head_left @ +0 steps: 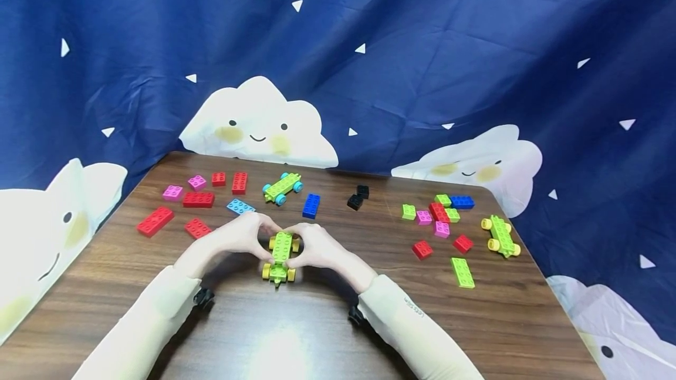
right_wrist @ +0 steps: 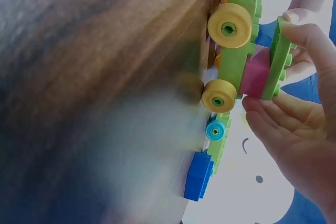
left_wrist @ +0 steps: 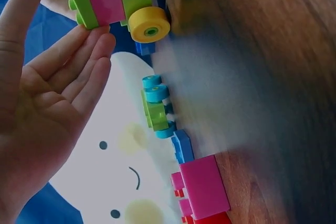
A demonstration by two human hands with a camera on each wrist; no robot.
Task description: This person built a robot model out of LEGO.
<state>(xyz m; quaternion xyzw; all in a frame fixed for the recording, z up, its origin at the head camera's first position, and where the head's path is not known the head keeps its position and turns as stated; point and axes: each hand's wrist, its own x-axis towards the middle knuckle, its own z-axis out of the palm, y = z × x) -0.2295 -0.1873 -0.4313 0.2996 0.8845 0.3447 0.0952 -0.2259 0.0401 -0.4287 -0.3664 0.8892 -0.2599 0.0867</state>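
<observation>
On the table in front of me stands a toy car base (right_wrist: 233, 69), lime green with yellow wheels (left_wrist: 149, 24). A pink building brick (right_wrist: 255, 72) sits on it, and over that lies a long lime green brick (head_left: 282, 245), tilted so that a gap shows under one end. My left hand (head_left: 245, 233) holds this long brick from the left, its fingertips (left_wrist: 105, 40) right at the end. From the other side my right hand (head_left: 319, 246) grips it between thumb and fingers (right_wrist: 268, 114). The pink brick is hidden in the head view.
At the back stands a lime car base with blue wheels (head_left: 283, 187). Red bricks (head_left: 199, 199), pink ones and a light blue one lie at left. Two black bricks (head_left: 355, 202) are behind my right hand. Mixed bricks (head_left: 438, 211) and a yellow-wheeled base (head_left: 500, 236) lie at right.
</observation>
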